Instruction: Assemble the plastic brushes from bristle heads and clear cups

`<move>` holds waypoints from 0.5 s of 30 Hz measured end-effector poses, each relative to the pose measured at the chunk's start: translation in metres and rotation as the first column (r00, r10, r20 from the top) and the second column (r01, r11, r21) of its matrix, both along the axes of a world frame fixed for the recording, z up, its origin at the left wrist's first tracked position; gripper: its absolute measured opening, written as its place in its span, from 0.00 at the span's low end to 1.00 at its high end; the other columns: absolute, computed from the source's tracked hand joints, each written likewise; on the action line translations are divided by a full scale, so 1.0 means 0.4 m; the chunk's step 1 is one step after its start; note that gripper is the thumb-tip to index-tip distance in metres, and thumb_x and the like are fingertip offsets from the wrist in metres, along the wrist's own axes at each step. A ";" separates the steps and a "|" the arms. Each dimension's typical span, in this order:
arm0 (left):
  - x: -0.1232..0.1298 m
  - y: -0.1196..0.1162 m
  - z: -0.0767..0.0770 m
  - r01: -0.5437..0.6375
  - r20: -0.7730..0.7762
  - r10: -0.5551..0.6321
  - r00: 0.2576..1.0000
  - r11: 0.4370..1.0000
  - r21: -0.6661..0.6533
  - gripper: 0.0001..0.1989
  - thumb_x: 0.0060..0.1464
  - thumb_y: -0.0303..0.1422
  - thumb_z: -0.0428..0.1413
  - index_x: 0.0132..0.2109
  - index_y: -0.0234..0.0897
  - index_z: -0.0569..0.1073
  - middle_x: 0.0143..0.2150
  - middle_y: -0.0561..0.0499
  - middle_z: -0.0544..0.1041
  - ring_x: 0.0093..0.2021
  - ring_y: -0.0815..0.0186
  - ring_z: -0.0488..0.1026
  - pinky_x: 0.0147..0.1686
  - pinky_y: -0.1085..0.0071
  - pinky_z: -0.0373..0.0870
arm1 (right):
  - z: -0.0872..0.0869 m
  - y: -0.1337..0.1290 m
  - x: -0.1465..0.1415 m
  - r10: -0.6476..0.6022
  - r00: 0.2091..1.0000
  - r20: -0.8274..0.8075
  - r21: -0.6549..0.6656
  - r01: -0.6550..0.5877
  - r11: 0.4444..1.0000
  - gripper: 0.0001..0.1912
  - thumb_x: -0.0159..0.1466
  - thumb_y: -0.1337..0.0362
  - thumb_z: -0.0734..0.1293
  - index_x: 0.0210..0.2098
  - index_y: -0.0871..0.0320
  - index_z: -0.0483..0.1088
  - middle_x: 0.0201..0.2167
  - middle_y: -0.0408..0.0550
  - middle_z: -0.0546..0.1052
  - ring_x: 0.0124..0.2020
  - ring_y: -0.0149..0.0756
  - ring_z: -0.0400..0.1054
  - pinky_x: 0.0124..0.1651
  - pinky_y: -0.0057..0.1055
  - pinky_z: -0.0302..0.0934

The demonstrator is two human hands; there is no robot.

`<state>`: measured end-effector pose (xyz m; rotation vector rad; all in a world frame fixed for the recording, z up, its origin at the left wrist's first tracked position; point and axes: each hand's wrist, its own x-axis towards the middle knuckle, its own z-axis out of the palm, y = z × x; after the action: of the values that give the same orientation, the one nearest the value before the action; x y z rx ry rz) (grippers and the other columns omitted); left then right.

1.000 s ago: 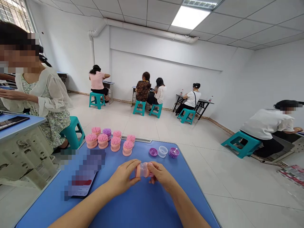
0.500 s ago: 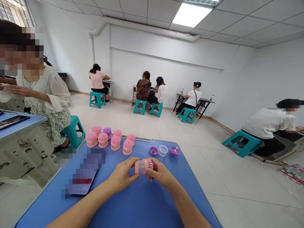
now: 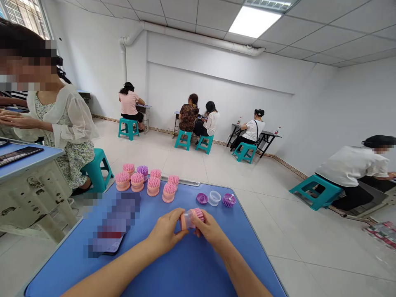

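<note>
Between my two hands, just above the blue table (image 3: 198,264), is a scrub brush (image 3: 189,219) with a peach base, a clear middle and pink bristles, lying on its side. My left hand (image 3: 167,229) is closed round the peach base end. The bristle end is gripped by my right hand (image 3: 208,226), whose fingers cover part of it. Beyond my hands to the right are a purple cap (image 3: 202,199), a clear ring (image 3: 214,198) and a purple bristled brush head (image 3: 229,200) with a small white piece in it.
Several finished-looking pink brushes (image 3: 154,186) and a purple-bristled brush (image 3: 142,170) stand at the table's far left. A phone (image 3: 119,225) lies left of my arm. A co-worker (image 3: 66,111) sits at the adjacent desk on the left; other people sit further off.
The view has shifted slightly. Both hands still hold the brush, and its bristle end is tilted a little more upward.
</note>
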<state>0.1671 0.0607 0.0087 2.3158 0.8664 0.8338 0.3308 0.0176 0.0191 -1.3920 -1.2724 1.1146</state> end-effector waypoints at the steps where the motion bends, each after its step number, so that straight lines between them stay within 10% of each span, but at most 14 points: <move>1: 0.000 0.001 0.001 0.008 -0.003 -0.008 1.000 1.000 0.016 0.22 0.43 0.28 0.56 0.48 0.39 0.62 0.47 0.47 0.72 0.46 0.60 0.70 0.45 0.63 0.67 | -0.003 0.001 -0.002 -0.010 1.000 -0.009 -0.011 0.010 1.000 0.22 0.52 0.46 0.63 0.32 0.61 0.63 0.19 0.38 0.63 0.16 0.24 0.56 0.23 0.27 0.56; 9: -0.009 -0.002 0.022 -0.009 0.046 0.010 0.999 1.000 -0.030 0.21 0.43 0.26 0.55 0.47 0.37 0.63 0.45 0.47 0.73 0.44 0.60 0.71 0.43 0.65 0.68 | 0.028 -0.017 -0.008 0.044 0.986 -0.160 0.006 -0.043 0.999 0.33 0.43 0.51 0.72 0.45 0.55 0.60 0.32 0.44 0.68 0.28 0.31 0.64 0.29 0.29 0.61; 15: -0.015 0.002 0.019 0.104 0.106 -0.108 0.989 0.994 0.040 0.22 0.41 0.24 0.55 0.47 0.41 0.64 0.47 0.50 0.72 0.48 0.62 0.68 0.47 0.66 0.65 | 0.014 -0.011 -0.009 0.006 0.994 -0.109 -0.073 -0.014 0.997 0.25 0.52 0.43 0.62 0.32 0.61 0.66 0.20 0.41 0.65 0.18 0.26 0.59 0.23 0.28 0.57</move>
<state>0.1611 0.0616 0.0162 2.3004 0.6820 0.9247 0.3273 0.0131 0.0248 -1.3615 -1.1725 1.2387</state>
